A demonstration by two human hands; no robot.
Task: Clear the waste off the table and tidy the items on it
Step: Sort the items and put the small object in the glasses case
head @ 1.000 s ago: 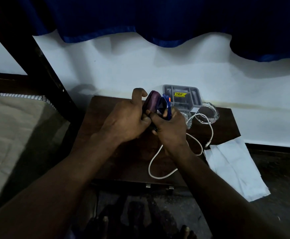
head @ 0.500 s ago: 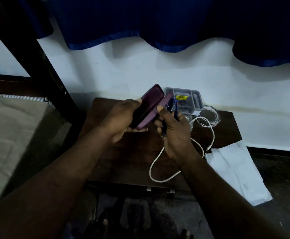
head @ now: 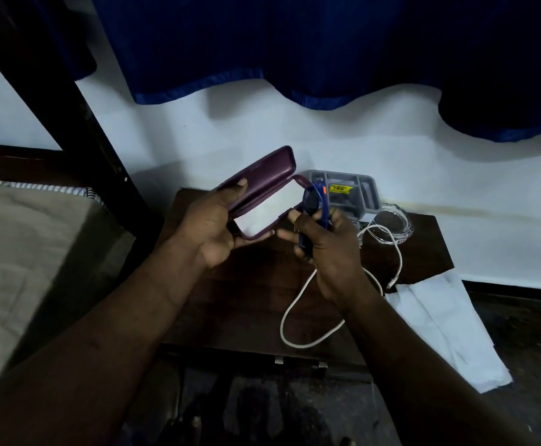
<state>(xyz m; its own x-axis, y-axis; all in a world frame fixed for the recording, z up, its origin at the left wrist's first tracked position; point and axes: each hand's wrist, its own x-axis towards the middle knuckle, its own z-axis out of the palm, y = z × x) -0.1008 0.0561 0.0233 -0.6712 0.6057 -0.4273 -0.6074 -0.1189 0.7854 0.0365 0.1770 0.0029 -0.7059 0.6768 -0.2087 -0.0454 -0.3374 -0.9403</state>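
Above the worktop (head: 246,300), the left hand (head: 208,226) has its grip curled round an open purple case (head: 262,180). At its 3 o'clock, the right hand (head: 330,252) pinches blue glasses (head: 322,204). A white cable (head: 282,326) lies at the worktop's 4 o'clock.

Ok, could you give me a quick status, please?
Left hand holds purple case open. Right hand grips blue glasses beside it. White cable loose on table.

Purple case (head: 259,185) hinged open, white lining showing, tilted above table (head: 246,291); folded blue glasses (head: 319,201) upright at its rt end
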